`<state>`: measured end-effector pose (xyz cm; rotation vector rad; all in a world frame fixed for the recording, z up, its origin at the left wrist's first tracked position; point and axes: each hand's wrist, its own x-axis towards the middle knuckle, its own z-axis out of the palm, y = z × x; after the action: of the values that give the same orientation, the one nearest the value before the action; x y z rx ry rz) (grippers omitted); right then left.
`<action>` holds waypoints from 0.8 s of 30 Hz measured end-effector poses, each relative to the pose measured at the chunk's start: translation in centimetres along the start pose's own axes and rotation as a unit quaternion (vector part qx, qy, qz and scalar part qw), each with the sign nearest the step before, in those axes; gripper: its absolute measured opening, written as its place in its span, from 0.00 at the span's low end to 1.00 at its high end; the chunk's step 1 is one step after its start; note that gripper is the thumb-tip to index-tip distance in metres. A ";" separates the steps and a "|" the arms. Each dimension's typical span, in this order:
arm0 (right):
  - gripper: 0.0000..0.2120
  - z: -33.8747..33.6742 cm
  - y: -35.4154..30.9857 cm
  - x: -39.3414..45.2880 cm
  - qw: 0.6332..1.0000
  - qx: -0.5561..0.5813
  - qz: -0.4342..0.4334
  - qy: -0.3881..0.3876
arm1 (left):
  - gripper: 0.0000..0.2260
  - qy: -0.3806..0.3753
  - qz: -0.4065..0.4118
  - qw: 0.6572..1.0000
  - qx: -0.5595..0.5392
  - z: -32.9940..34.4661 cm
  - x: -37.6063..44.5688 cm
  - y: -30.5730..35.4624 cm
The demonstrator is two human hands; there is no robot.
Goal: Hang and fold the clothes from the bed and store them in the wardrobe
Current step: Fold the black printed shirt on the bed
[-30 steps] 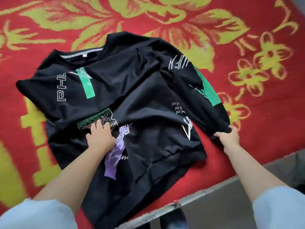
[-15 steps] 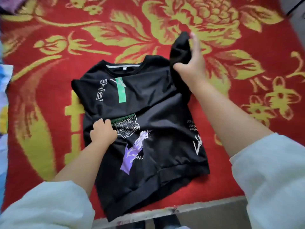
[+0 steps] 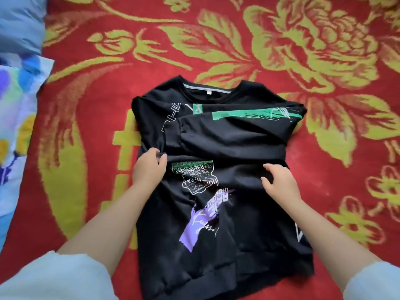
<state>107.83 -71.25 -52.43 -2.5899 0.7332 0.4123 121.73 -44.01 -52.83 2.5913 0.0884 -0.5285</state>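
Observation:
A black sweatshirt (image 3: 233,241) with green, white and purple prints lies face up on the bed, collar away from me. Its right sleeve (image 3: 238,133) is folded flat across the chest, cuff pointing left. My left hand (image 3: 149,169) is at the left side of the body just below that cuff, fingers pinched on a ridge of black fabric. My right hand (image 3: 279,182) rests on the right side of the body under the folded sleeve, fingers apart and pressing on the cloth.
The bed is covered by a red blanket (image 3: 86,148) with yellow-green flowers. A light-blue pillow (image 3: 19,22) and a white cloth with coloured blotches (image 3: 17,105) lie along the left edge.
My right hand lifted the right sleeve, laid it across the chest and let go, then came down onto the body. My left hand stayed on the sweatshirt.

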 end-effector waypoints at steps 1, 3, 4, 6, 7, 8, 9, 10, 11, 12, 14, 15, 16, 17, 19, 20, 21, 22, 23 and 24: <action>0.22 -0.2 0.7 1.0 0.999 -0.012 0.021 0.024 | 0.18 0.008 -0.013 0.999 -0.041 0.6 1.1 1.1; 0.27 -0.1 1.9 3.4 0.997 -0.040 0.060 0.029 | 0.25 -0.003 -0.076 0.992 -0.104 2.2 4.1 3.0; 0.29 0.1 2.3 4.3 0.996 -0.050 0.075 0.019 | 0.29 -0.015 -0.122 0.984 -0.128 3.0 5.4 3.5; 0.29 0.6 2.7 5.7 0.995 -0.045 0.087 0.024 | 0.32 -0.033 -0.191 0.968 -0.158 4.6 7.5 4.0; 0.29 0.8 2.8 6.3 0.995 -0.036 0.089 0.036 | 0.29 -0.038 -0.202 0.964 -0.170 5.3 8.3 4.1; 0.29 0.6 2.7 6.8 0.994 -0.033 0.089 0.051 | 0.22 -0.026 -0.188 0.963 -0.191 5.5 8.8 4.2; 0.29 0.4 2.6 7.3 0.993 -0.039 0.090 0.065 | 0.12 -0.005 -0.162 0.963 -0.217 5.4 9.0 4.4; 0.29 0.2 2.4 7.8 0.992 -0.056 0.090 0.074 | 0.04 0.026 -0.135 0.960 -0.245 5.1 9.1 4.4; 0.29 -0.2 2.3 8.3 0.989 -0.087 0.088 0.076 | 0.06 0.068 -0.110 0.955 -0.268 4.5 9.1 4.2; 0.29 -0.6 2.2 8.7 0.986 -0.126 0.089 0.068 | 0.08 0.102 -0.095 0.947 -0.288 3.9 8.8 3.9; 0.31 -1.8 2.1 9.6 0.977 -0.194 0.086 0.036 | 0.07 0.137 -0.087 0.941 -0.297 2.5 7.9 2.9; 0.33 -2.3 2.1 10.1 0.974 -0.213 0.076 0.021 | 0.04 0.135 -0.093 0.947 -0.278 2.4 7.4 2.0; 0.34 -2.8 2.1 10.8 0.974 -0.220 0.059 0.005 | 0.02 0.129 -0.099 0.955 -0.248 2.2 7.2 1.3; 0.35 -3.1 2.0 11.6 0.975 -0.220 0.033 -0.017 | 0.03 0.123 -0.100 0.962 -0.222 2.2 7.4 0.6; 0.36 -3.2 2.0 12.7 0.974 -0.216 -0.010 -0.074 | 0.07 0.100 -0.111 0.973 -0.175 2.3 8.0 0.0; 0.36 -2.9 2.2 12.9 0.973 -0.207 -0.016 -0.100 | 0.13 0.089 -0.120 0.976 -0.155 2.4 8.2 -0.3; 0.37 -2.5 2.5 12.6 0.974 -0.189 -0.009 -0.122 | 0.18 0.081 -0.131 0.979 -0.134 2.7 8.2 -0.8; 0.38 -2.0 2.8 11.8 0.977 -0.163 0.000 -0.141 | 0.22 0.086 -0.128 0.981 -0.115 2.8 7.8 -1.1; 0.39 -1.2 3.4 10.4 0.980 -0.132 0.003 -0.151 | 0.25 0.096 -0.123 0.983 -0.099 3.0 6.6 -1.7; 0.39 -0.4 4.1 8.7 0.987 -0.086 0.003 -0.137 | 0.27 0.106 -0.122 0.982 -0.093 3.3 4.9 -2.4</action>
<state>112.73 -78.34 -56.68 -2.6121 0.6331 0.8480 124.74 -43.59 -58.44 2.4560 0.5075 -0.3082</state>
